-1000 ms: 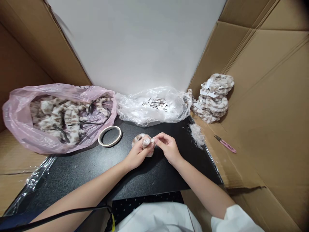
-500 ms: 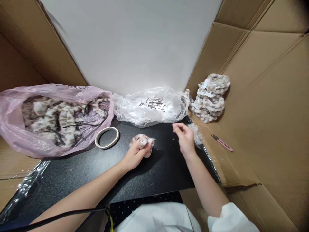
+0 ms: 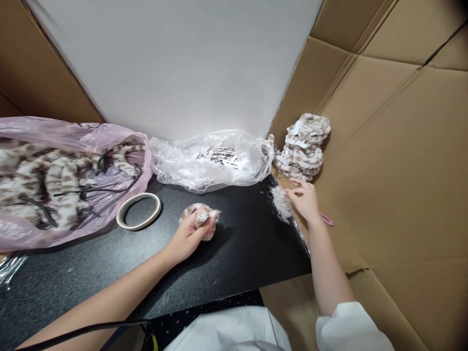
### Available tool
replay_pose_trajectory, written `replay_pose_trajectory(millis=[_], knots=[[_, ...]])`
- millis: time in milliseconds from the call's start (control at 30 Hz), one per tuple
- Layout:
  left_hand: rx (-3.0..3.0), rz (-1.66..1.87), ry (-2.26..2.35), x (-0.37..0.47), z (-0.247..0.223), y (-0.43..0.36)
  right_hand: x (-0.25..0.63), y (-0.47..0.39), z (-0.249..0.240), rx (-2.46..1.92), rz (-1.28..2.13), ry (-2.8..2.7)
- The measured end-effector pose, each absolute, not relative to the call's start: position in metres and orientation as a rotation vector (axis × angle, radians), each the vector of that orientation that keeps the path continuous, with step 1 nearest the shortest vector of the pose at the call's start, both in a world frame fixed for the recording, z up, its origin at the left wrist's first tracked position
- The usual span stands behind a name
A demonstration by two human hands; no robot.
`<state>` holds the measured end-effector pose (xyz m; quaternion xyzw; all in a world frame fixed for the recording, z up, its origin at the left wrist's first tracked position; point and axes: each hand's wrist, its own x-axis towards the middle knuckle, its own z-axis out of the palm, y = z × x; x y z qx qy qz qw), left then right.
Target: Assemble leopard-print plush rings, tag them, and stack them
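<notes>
My left hand is wrapped round a brown-and-white plush piece just above the black tabletop. A small pale round end pokes up between thumb and forefinger, and a fuzzy tuft sticks out on the right. My right hand is at the table's right edge, thumb and forefinger drawn together in a pinch against a pile of whitish fluff. Whatever lies between those fingertips is too small to name. Its other fingers stretch out loosely.
A pink bag of plush pieces with dark cords lies left, beside a tape roll. At the back, a clear bag holds white labels. Tagged plush pieces are stacked right. Pink-handled snips lie partly behind my right wrist.
My right hand has moved right, from over the tabletop to the fluff pile. My left hand keeps its hold on the plush piece. The whole view has turned slightly right.
</notes>
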<state>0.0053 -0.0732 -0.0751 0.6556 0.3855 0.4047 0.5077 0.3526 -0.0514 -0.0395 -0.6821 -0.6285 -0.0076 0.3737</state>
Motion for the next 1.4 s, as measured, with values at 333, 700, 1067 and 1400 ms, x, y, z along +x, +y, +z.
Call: replay_pose_trajectory(millis=[333,700,1067,1400], knots=[[1.592,0.956,0.931,0.005,-0.073,-0.073,0.368,-0.04,-0.039,-1.598,0.27,-1.475],[1.534,0.926,0.833,0.007,-0.068,-0.078,0.24,-0.068,-0.026,-1.122,1.067,-1.736],[1.77,0.884,0.751,-0.011,-0.058,-0.07,0.188,-0.063,-0.048,-0.943,1.497,-1.445],[1.822,0.698,0.641,0.0,-0.023,-0.045,0.204,-0.05,0.005,-0.932,0.887,-1.91]])
